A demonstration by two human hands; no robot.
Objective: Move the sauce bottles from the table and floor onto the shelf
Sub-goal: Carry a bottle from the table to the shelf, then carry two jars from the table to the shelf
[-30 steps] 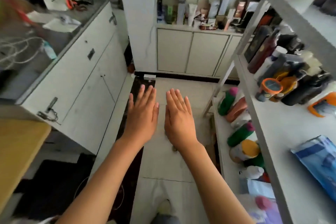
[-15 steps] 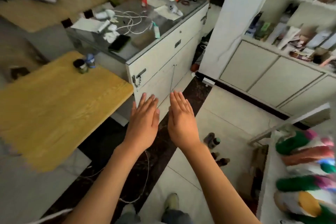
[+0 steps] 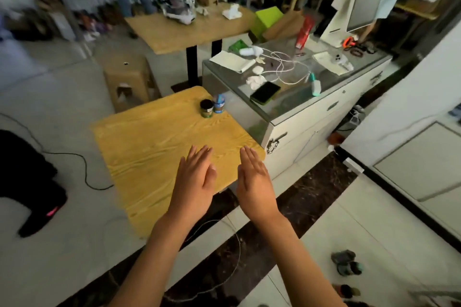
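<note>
A cluttered shop interior with a pale tiled floor (image 3: 62,244) crossed by a dark marble strip. A yellow wooden table (image 3: 154,147) stands beside a glass-topped counter (image 3: 294,87) strewn with white cables, papers and a phone (image 3: 265,92). Two small sauce jars stand touching at the table's far corner: a black-lidded jar (image 3: 206,108) and, just to its right, a blue-lidded jar (image 3: 219,103). More bottles (image 3: 347,262) lie on the floor at lower right, too blurred to count. The person's left hand (image 3: 194,183) and right hand (image 3: 255,182) are held out side by side over the table's near edge, palms down, fingers straight and together, neither holding anything. Both hands are well apart from the jars. A second wooden table (image 3: 189,30) and a monitor (image 3: 366,5) sit farther back.
</note>
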